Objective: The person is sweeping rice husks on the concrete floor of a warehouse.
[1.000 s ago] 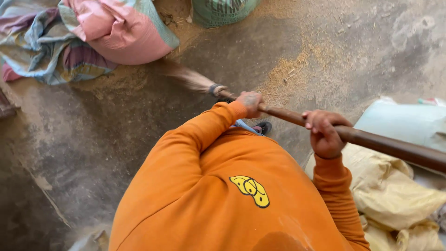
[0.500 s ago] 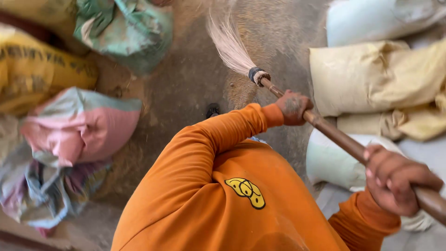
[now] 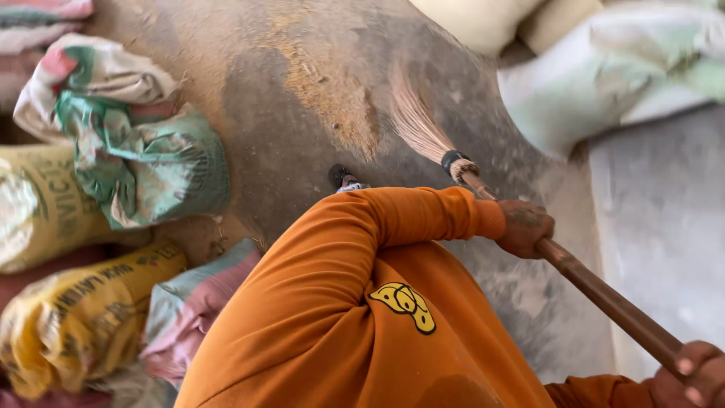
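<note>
Both hands, left hand point(image 3: 525, 227) and right hand point(image 3: 691, 372), are clenching fingers around the broom point(image 3: 529, 234), whose bristles are now swinging leftward across the dusty floor point(image 3: 302, 151) toward the sacks point(image 3: 136, 151).

I count one broom point(image 3: 483, 189), and my two hands on its one wooden handle: my left hand point(image 3: 525, 227) nearest the bristles, my right hand point(image 3: 695, 374) at the far end. Left of the broom lie five filled sacks I can make out: one green and white point(image 3: 128, 143), two yellow point(image 3: 38, 204) point(image 3: 75, 317), one pink and pale blue point(image 3: 189, 310), one striped at the top corner point(image 3: 38, 23). Right of the broom, about three pale sacks point(image 3: 604, 68), blurred. One shoe tip point(image 3: 343, 179) shows beside the broom
</note>
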